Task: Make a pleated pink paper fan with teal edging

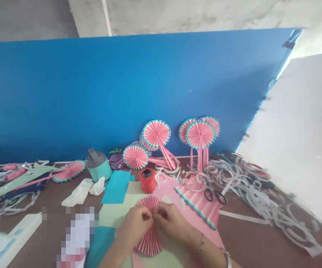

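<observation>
A pleated pink paper [150,243] lies on the paper sheets before me, gathered narrow at its middle and fanned out at both ends. Over that middle, my left hand [139,220] is closed, thumb and forefinger pinched. My right hand [172,222] is also in a pinch, fingertips almost meeting the left ones. Whatever is between the fingertips is too small to make out. Just beyond the hands stands a spool of red thread [148,181]. To the right, black-handled scissors [215,196] rest on a pleated pink sheet with blue edging [197,199].
Finished round paper fans [157,134] lean against the blue partition [94,93]. Curled paper strips [250,186] are heaped at right, more at left. A teal cup [99,167], purple pot [116,161], tissues [79,191] and blue paper [116,187] stand or lie about the brown table.
</observation>
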Demonstrator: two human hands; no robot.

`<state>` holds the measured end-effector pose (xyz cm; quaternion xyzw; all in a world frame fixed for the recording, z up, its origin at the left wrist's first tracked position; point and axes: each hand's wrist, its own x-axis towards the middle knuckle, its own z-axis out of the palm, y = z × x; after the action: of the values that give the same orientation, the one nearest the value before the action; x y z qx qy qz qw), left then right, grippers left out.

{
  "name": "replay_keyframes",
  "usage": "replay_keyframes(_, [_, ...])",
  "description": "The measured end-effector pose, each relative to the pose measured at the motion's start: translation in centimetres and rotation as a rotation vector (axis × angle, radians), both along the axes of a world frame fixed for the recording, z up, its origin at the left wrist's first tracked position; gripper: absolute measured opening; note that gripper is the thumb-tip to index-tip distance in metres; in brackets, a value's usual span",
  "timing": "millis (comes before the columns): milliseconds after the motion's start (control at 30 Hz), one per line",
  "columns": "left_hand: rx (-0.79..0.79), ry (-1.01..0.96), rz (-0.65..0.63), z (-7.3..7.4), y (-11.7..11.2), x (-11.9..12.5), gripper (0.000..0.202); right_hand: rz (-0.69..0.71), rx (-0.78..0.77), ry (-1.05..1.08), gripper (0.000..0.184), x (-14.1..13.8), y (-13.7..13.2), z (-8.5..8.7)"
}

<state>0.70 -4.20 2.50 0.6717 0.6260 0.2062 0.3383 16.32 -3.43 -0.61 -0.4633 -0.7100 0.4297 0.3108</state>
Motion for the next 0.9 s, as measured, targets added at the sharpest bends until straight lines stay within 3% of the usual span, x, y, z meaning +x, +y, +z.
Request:
replay_keyframes(367, [-0.018,-0.048,0.043,-0.9,0.4,-0.6,0.006,-0.013,0.023,-0.127,0.013,0.0,-0.4,0.9])
replay_keyframes(667, [-0.250,-0.332,0.048,-0.3,0.8,-1.4,0.009,-0.036,0.164,-0.253,0.017,0.3,-0.6,0.7])
replay_keyframes(900, [-0.143,-0.233,0.011,-0.9,1.1,-2.1,0.008,0.007,0.262,-0.361,0.020,0.7,-0.3,0.6])
